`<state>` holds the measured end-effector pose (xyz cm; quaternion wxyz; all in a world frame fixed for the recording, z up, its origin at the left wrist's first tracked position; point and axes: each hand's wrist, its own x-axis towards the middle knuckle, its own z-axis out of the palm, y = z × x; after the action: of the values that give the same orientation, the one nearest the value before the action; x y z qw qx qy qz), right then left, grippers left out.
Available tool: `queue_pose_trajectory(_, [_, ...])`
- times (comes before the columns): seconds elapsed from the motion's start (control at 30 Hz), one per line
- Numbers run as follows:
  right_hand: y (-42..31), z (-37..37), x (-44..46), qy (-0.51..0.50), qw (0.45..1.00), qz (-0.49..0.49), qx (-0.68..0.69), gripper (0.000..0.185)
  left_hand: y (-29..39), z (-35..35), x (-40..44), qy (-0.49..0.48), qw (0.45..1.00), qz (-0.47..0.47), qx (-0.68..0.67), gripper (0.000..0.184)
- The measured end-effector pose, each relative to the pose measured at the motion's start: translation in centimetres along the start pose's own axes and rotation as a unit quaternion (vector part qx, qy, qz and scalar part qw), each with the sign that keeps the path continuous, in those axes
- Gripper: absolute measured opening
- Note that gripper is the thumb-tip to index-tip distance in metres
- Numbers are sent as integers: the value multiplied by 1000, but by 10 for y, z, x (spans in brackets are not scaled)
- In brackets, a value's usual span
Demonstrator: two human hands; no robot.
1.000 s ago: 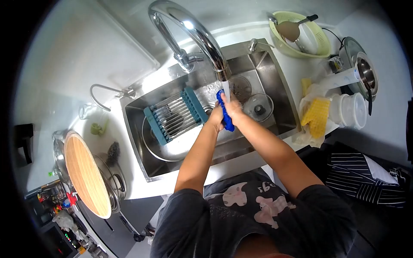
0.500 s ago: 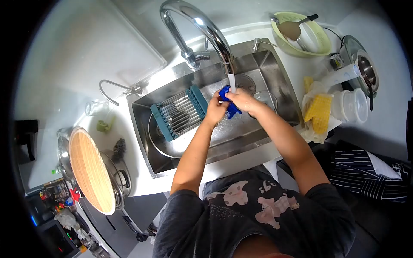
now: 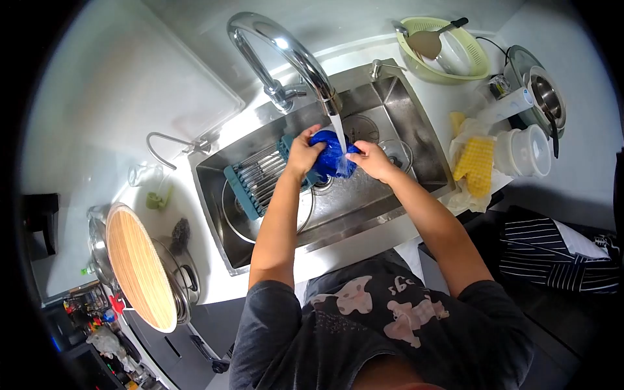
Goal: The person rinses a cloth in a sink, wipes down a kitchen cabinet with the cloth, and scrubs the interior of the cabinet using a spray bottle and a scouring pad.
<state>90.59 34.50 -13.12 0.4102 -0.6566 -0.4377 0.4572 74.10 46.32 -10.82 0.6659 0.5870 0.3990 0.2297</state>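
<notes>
A wet blue cloth (image 3: 333,156) is spread between my two hands over the sink (image 3: 364,218), and water from the chrome faucet (image 3: 325,88) runs onto it. My left hand (image 3: 304,153) is closed on the cloth's left edge, above the teal-ended metal drying rack (image 3: 257,179). On the other side, my right hand (image 3: 372,159) pinches the right edge, near a glass lid (image 3: 398,155) lying in the sink. Behind the cloth, a round strainer (image 3: 361,129) shows in the basin.
At the left stand a round bamboo tray (image 3: 140,266), a dark brush (image 3: 180,235) and a small filter tap (image 3: 156,140). A green basin (image 3: 448,75) with a ladle, yellow gloves (image 3: 476,166) and white tubs (image 3: 530,151) sit at the right.
The blue cloth was bunched between my close hands and is now opened out under the stream. My left hand has moved left and up, and my right hand is farther from it.
</notes>
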Motion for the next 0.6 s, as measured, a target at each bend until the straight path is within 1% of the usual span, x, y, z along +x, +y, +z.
queue_pose_trajectory(0.07, [-31, -3, -7, -18, 997, 9, 69, 17, -38, -16, 11, 66, 985, 40, 155, 34])
queue_pose_trajectory(0.1, [-39, 0, -8, -8, 992, -2, 125, 13, -56, -15, 13, 91, 990, 19, 102, 32])
queue_pose_trajectory(0.13, [-45, 2, -8, -7, 992, -3, 124, 13, -75, -15, 13, 117, 992, -1, 48, 31])
queue_pose_trajectory(0.17, [-50, 4, -7, 9, 989, -7, 150, 13, -94, -8, 13, 154, 987, -52, -1, 30])
queue_pose_trajectory(0.2, [-56, 6, -8, 24, 984, -11, 176, 12, -182, -17, 38, 197, 980, -12, -11, 40])
queue_pose_trajectory(0.23, [-65, 7, -11, 32, 974, -14, 224, 12, -167, 1, 27, 204, 968, -104, -103, 42])
queue_pose_trajectory(0.27, [-68, 6, -13, 32, 974, -12, 223, 12, -134, 28, 9, 208, 939, -194, -194, 43])
queue_pose_trajectory(0.3, [-69, 5, -15, 30, 977, -35, 209, 11, -112, 46, -2, 178, 914, -264, -250, 43])
queue_pose_trajectory(0.33, [-72, 4, -18, 29, 978, -58, 196, 11, -100, 59, -5, 143, 895, -298, -300, 42])
queue_pose_trajectory(0.37, [-82, 4, -25, 37, 984, -61, 161, 15, -93, 69, -7, 113, 875, -317, -347, 42])
queue_pose_trajectory(0.4, [-71, 11, -28, 132, 978, -160, 5, 20, -89, 75, -5, 90, 862, -315, -388, 42])
queue_pose_trajectory(0.47, [-81, 17, -47, 130, 950, -246, -143, 24, -89, 78, 1, 40, 841, -272, -466, 42])
queue_pose_trajectory(0.5, [-81, 24, -51, 134, 932, -289, -172, 25, -95, 73, 7, -1, 828, -243, -505, 43])
queue_pose_trajectory(0.53, [-78, 31, -54, 109, 925, -301, -205, 24, -105, 69, 11, -43, 817, -214, -534, 44])
queue_pose_trajectory(0.6, [-54, 50, -46, 95, 932, -284, -204, 28, -126, 66, 20, -93, 804, -155, -567, 46])
